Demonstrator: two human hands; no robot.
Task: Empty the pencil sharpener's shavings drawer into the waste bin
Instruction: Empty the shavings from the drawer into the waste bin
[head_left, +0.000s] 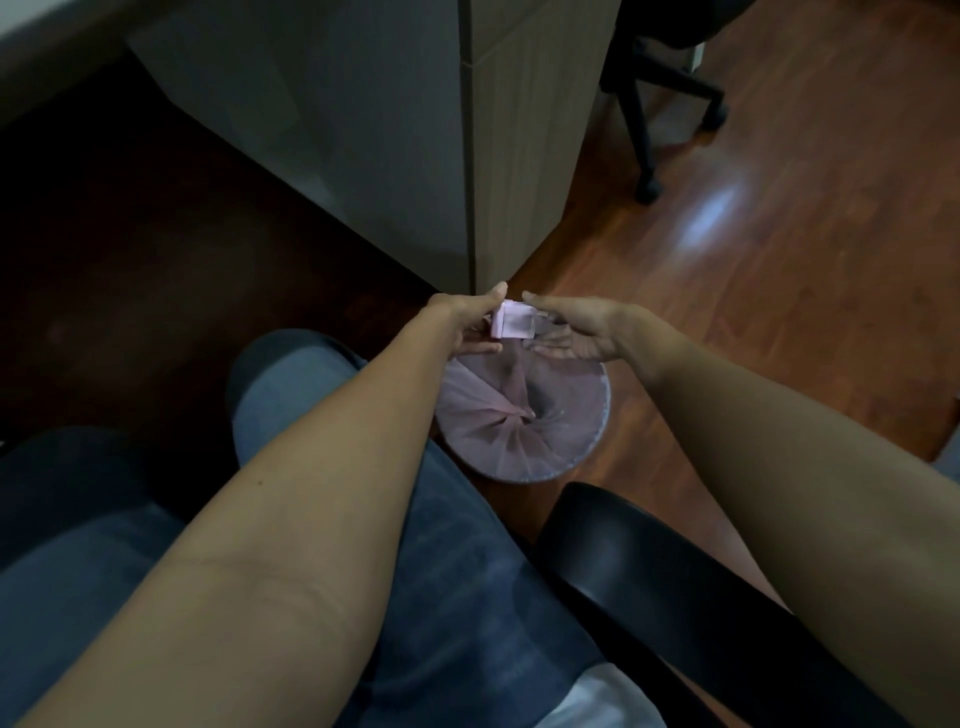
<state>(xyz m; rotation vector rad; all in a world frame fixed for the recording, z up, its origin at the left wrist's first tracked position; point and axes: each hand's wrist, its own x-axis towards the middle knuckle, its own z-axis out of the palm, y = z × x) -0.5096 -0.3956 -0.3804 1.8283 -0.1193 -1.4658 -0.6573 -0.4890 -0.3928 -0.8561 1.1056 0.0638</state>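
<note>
A small pale pink plastic piece, the sharpener's shavings drawer (511, 320), hangs just over the far rim of the round waste bin (582, 447), which has a pinkish liner and stands on the floor. My left hand (467, 325) pinches the drawer's left end between thumb and fingers. My right hand (576, 330) is at the drawer's right end, thumb on top and fingers spread beneath it. Whether the right hand grips the drawer or only touches it is unclear. The sharpener body is not in view.
I sit with my legs in blue jeans (311, 415) left of the bin. A black chair armrest (675, 597) runs under my right arm. A grey cabinet (415, 130) corner stands just behind the bin. Another chair's wheeled base (665, 104) is far right on the wooden floor.
</note>
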